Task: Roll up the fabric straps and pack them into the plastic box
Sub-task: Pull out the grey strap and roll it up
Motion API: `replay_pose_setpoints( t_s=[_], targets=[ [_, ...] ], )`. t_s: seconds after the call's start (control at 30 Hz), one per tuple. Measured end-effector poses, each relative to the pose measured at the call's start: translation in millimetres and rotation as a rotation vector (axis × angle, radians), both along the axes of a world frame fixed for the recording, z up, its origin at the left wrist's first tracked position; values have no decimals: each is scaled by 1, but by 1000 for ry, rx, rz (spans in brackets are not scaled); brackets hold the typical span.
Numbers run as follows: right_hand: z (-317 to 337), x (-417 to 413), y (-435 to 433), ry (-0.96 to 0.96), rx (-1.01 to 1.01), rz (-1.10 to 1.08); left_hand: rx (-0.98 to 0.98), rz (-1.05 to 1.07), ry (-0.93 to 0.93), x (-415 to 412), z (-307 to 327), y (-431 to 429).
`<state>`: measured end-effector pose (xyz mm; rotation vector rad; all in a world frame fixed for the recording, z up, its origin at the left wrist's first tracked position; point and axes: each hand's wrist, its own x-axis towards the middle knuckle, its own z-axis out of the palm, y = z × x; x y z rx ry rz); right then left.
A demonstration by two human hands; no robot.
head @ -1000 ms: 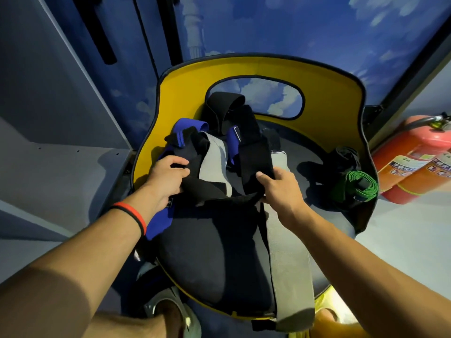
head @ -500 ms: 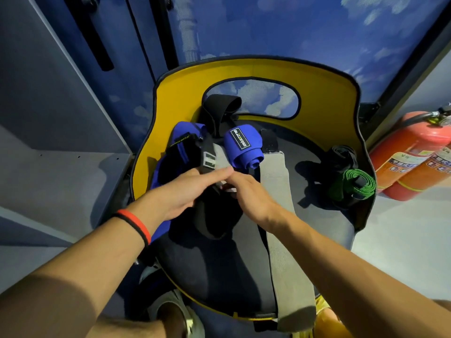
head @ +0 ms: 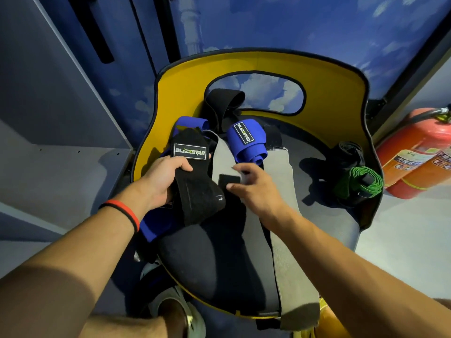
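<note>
A pile of fabric straps lies on the seat of a yellow chair (head: 268, 63). My left hand (head: 162, 182) grips a black strap (head: 195, 181) with a white "BLIZZSTAR" label and holds it up at the pile's left. My right hand (head: 255, 189) pinches the small black tab at the end of a long grey strap (head: 280, 230) that runs to the seat's front edge. A rolled blue strap (head: 246, 142) lies just beyond my right hand. Another blue strap (head: 156, 224) and a black one (head: 224, 100) lie in the pile. No plastic box is in view.
A green and black strap bundle (head: 356, 181) sits at the seat's right edge. Two red fire extinguishers (head: 415, 152) stand on the floor to the right. A grey shelf (head: 61, 172) is to the left. My shoe (head: 175, 313) shows below the seat.
My left hand has pulled the black labelled strap out to the left and lifted it. My right hand has stayed at the grey strap's black tab.
</note>
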<state>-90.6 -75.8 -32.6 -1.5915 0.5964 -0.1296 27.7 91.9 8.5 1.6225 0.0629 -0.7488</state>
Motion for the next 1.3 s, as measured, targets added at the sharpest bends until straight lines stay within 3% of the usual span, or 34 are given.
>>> replay_pose_setpoints(
  t_s=[0.1,0.23,0.37,0.57,0.67,0.77,0.87,0.97,1.03,1.2,1.3],
  targets=[
    [17,6,-17,-123,313,-131,91,27,-155,11,-8,1],
    [23,4,-35,-209,575,-203,114,95,-302,24,-17,-3],
    [26,-1,-43,-252,684,-284,182,152,-487,28,-15,-11],
    [34,-12,-56,-310,847,-269,522,74,-770,38,-26,-5],
    [35,-10,-58,-221,876,-329,505,-11,-836,28,-23,-12],
    [28,-6,-59,20,904,-370,719,-108,-1220,17,-22,-14],
    [30,-8,-51,204,847,-263,813,-465,-1498,11,-20,-14],
    [30,-8,-44,162,798,-79,774,-721,-1480,7,-24,-14],
    [29,-9,-45,91,812,-109,810,-786,-1455,8,-25,-15],
    [26,-12,-55,-84,874,-249,1010,-766,-1528,14,-32,-20],
    [31,-13,-54,-199,886,-264,1122,-676,-1470,16,-39,-23]
  ],
)
